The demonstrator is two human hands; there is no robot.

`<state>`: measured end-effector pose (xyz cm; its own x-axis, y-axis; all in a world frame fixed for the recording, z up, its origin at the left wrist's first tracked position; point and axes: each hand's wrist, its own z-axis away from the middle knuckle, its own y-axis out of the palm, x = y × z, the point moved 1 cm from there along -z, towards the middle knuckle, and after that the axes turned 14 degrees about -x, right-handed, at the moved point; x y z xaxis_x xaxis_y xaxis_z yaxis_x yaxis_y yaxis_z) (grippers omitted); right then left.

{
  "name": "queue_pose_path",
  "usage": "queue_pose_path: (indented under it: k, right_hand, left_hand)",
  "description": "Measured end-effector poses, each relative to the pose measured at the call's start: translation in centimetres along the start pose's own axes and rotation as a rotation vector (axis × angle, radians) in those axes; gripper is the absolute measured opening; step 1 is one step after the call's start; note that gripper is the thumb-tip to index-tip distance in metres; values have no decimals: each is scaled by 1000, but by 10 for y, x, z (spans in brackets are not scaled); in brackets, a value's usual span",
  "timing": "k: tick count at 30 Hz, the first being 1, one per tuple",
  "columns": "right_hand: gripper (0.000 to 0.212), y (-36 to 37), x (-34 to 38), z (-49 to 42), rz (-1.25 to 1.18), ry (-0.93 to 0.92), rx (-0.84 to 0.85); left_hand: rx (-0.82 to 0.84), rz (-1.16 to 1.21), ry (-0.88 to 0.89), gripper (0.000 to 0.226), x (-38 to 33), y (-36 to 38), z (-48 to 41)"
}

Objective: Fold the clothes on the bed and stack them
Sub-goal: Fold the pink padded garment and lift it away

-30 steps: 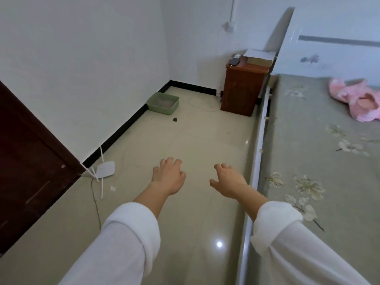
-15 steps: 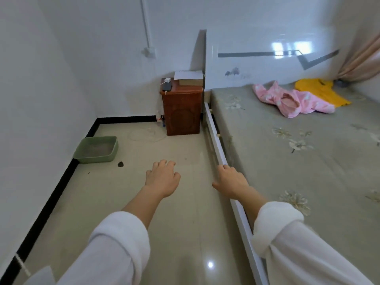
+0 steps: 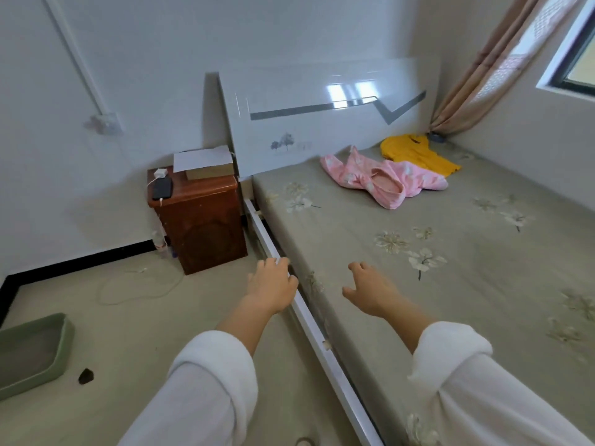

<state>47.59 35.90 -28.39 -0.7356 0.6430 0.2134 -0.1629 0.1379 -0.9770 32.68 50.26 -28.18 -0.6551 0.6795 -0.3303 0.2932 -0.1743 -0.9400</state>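
Head view, sole view.

Bed [image 3: 450,284]: grey-green floral sheet, right half of frame, long side running away toward the headboard [image 3: 322,117].

Pink garment [image 3: 383,180]: crumpled, unfolded, on the sheet near the headboard. Long axis roughly across the bed.

Yellow garment [image 3: 418,154]: behind the pink one, touching or partly under it, closer to the far corner by the curtain [image 3: 489,69].

Left hand [image 3: 270,289]: over the white bed rail [image 3: 309,317], fingers loosely apart, holding nothing.

Right hand [image 3: 373,292]: over the mattress edge, fingers spread, thumb out, empty.

Key relation: both garments well ahead and somewhat right of the fingers, well apart from either hand; right hand nearer, pink garment first in reach. No folding begun, no stack.

Nightstand [image 3: 199,220], green tray [image 3: 32,349]: floor side, left.

Change from half a second back: view swung further right, bed now filling more of frame, right hand now over the mattress instead of at the rail; window [image 3: 576,49] newly visible.
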Motion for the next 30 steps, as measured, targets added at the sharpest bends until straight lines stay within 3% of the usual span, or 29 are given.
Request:
queue_pose_path:
  k: [12,21,30]
  right_hand:
    - [50,14,8,-256,-20,123,29]
    - [56,52,9,-429,-169,442,39]
    - [53,84,-63,-516,-181,722,31]
  left_hand:
    - [92,-24,161,49,10,23,-293]
    - [193,-45,348,45,53,71,-504]
    - [383,12,489,42,1,155,-640]
